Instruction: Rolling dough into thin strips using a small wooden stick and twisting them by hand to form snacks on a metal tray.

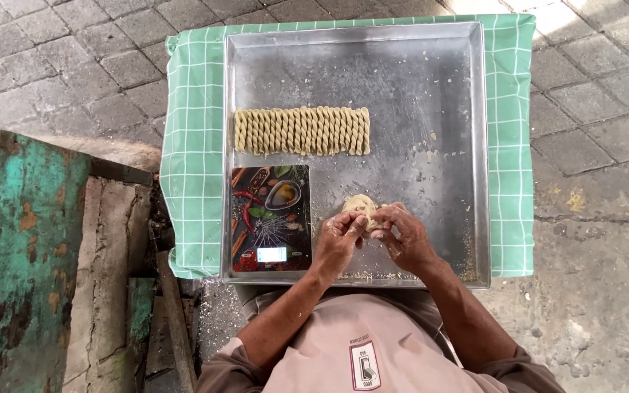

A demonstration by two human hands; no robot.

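My left hand (336, 240) and my right hand (402, 234) meet over the near part of a large metal tray (431, 87). Both pinch a small lump of pale dough (360, 204) that sticks out just beyond my fingertips. A row of several twisted, rope-like dough pieces (302, 131) lies side by side across the tray's left middle. A flat kitchen scale (271, 218), printed with pictures of spices and with a small lit display, sits in the tray's near left corner, right beside my left hand.
The tray rests on a green checked cloth (192, 131) over a small table. Grey paving stones (74, 58) surround it. A worn teal-painted wooden structure (16, 247) stands to the left. Crumbs of dough dot the tray's right side (431, 145).
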